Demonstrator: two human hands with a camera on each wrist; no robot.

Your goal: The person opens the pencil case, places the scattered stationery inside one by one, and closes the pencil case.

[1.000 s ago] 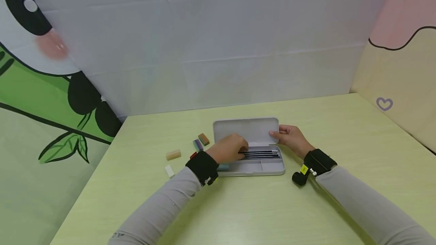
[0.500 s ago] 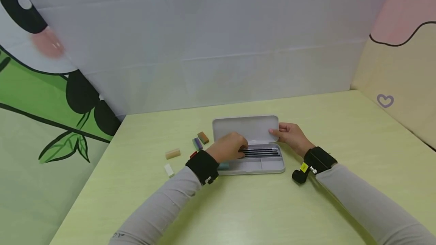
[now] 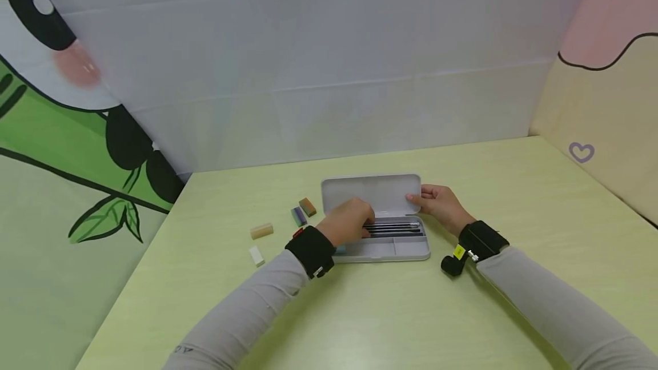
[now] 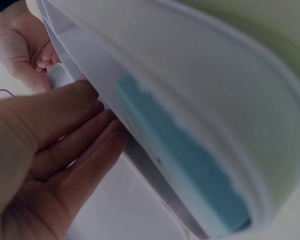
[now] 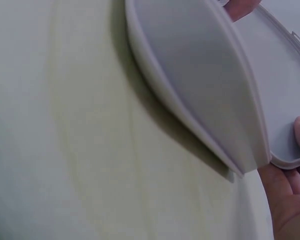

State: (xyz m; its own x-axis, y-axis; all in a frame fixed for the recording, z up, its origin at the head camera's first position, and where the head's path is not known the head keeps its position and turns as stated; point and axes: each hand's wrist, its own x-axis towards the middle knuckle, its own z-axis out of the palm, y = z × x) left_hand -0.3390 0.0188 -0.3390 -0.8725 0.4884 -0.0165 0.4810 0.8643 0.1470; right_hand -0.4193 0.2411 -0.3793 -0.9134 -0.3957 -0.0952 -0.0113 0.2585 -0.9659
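A pale grey pencil case (image 3: pixel 382 249) lies open on the table, its lid (image 3: pixel 370 187) raised toward the back. Several dark pencils (image 3: pixel 396 229) lie in its rear compartment. My left hand (image 3: pixel 346 221) reaches into the case and pinches the pencils near their left ends; the fingertips are partly hidden by the case wall in the left wrist view. My right hand (image 3: pixel 442 207) holds the right edge of the lid, thumb on the inner face and fingers behind. A teal block (image 4: pixel 185 155) sits in the front compartment under my left wrist.
Left of the case lie a tan block (image 3: pixel 261 231), a white block (image 3: pixel 256 256), a purple-and-green block (image 3: pixel 299 216) and an orange-brown block (image 3: pixel 307 206). A bit of red shows behind the left wrist strap. A pale wall (image 3: pixel 329 73) rises behind the table.
My left hand and wrist have shifted slightly to the right over the case. The right hand keeps its hold on the lid.
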